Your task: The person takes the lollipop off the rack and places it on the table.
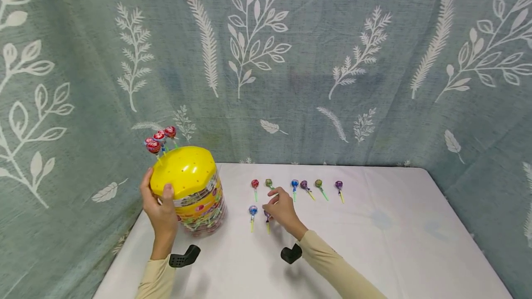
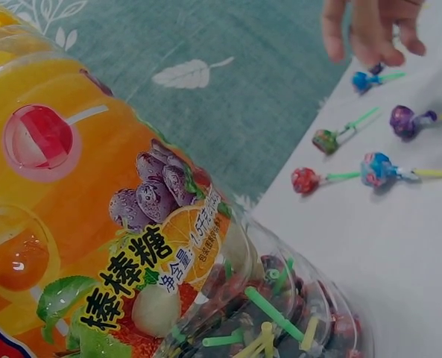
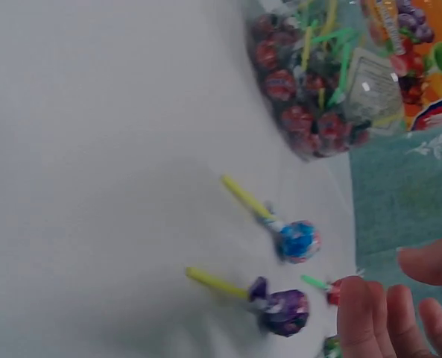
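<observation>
My left hand (image 1: 161,209) grips a clear plastic candy jar (image 1: 203,213) by its yellow lid (image 1: 183,172), the thumb on the lid's near side. The jar leans over the table; its orange label (image 2: 71,186) and the lollipops inside show in the left wrist view. Several red lollipops (image 1: 160,136) stand with their sticks in holes at the lid's far left. My right hand (image 1: 283,209) hovers with loosely bent fingers over a purple lollipop (image 3: 284,312), apart from it in the right wrist view. Beside that one lies a blue lollipop (image 1: 253,210) with a yellow stick.
Behind the right hand, a row of lollipops lies on the white table (image 1: 374,243): red (image 1: 255,183), green (image 1: 269,183), blue (image 1: 294,183), purple (image 1: 304,184), another green (image 1: 318,183) and another purple (image 1: 339,185). A patterned grey-green curtain (image 1: 291,119) hangs behind the table.
</observation>
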Tool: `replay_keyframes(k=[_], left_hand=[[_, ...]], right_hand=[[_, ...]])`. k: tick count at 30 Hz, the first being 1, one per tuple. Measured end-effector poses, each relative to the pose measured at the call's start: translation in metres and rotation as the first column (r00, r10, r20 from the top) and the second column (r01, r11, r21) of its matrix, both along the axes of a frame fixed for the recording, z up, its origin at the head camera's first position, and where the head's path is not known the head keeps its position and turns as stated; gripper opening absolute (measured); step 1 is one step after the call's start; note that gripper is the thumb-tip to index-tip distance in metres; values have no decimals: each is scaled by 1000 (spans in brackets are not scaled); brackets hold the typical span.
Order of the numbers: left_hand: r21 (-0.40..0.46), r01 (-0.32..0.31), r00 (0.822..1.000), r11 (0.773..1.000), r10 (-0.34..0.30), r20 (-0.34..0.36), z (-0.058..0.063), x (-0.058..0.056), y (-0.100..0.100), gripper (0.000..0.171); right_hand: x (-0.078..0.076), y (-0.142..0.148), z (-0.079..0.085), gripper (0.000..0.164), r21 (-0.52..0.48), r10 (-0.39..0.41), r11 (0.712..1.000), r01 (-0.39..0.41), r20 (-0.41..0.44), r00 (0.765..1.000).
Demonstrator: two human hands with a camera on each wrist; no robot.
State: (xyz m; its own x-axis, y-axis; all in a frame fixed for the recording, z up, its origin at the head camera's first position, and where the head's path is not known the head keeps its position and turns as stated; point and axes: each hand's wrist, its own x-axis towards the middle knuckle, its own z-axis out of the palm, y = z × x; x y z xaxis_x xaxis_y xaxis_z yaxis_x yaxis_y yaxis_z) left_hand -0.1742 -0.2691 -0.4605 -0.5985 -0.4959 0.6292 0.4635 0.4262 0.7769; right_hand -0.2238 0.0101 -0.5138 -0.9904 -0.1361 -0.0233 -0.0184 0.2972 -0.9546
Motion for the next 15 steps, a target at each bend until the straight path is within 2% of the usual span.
replay_keyframes(k=[4,10,15], left_hand=[[-5,-7,1000,1000,7,-12,0,-1,-3,58],[-6,-2,1000,1000,2,-21,1,-3,-2,58],[1,-4,1000,1000,4,-26,-2,-3,0,59]], right_hand=[[-5,-2,17,33,-31,31,999,-32,-36,999],[-10,-1,53,28,-132,76,988,-83,-59,995],[-14,-2,78,27,-146,108,982,-119,-78,991]])
